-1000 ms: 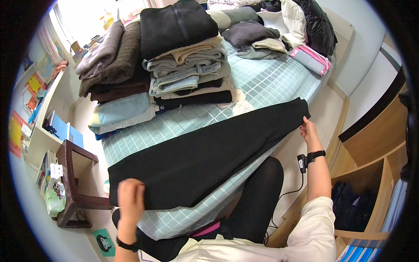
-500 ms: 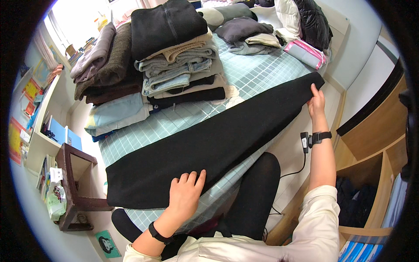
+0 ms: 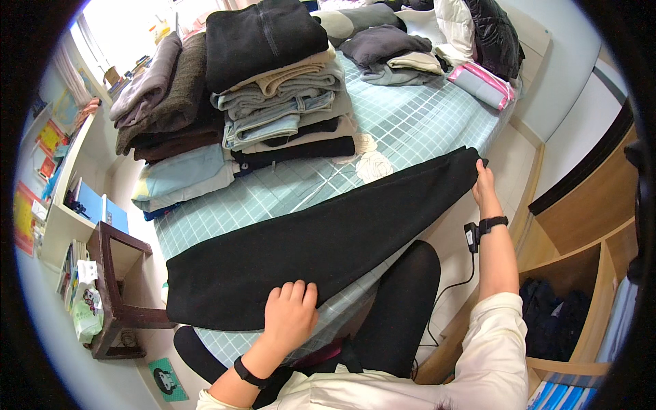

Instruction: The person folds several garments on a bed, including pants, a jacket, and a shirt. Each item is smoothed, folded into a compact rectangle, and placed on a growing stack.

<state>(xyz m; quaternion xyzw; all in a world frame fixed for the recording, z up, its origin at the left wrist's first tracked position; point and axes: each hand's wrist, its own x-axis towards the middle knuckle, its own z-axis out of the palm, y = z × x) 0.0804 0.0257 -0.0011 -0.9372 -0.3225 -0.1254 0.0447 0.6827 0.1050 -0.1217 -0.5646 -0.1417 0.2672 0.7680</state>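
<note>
Black garment (image 3: 328, 253) spread flat across the near edge of the bed (image 3: 424, 123), both hands on it.

Left hand (image 3: 290, 316) lies palm-down on the garment's lower edge, fingers (image 3: 295, 292) together and flat, clamped on nothing. Right hand (image 3: 484, 188) is at the garment's far end; its fingers appear closed on the cloth edge. Stacks of folded clothes (image 3: 287, 102) sit behind the garment, just apart from it. A dark wooden stool (image 3: 113, 287) stands left of the bed.
</note>
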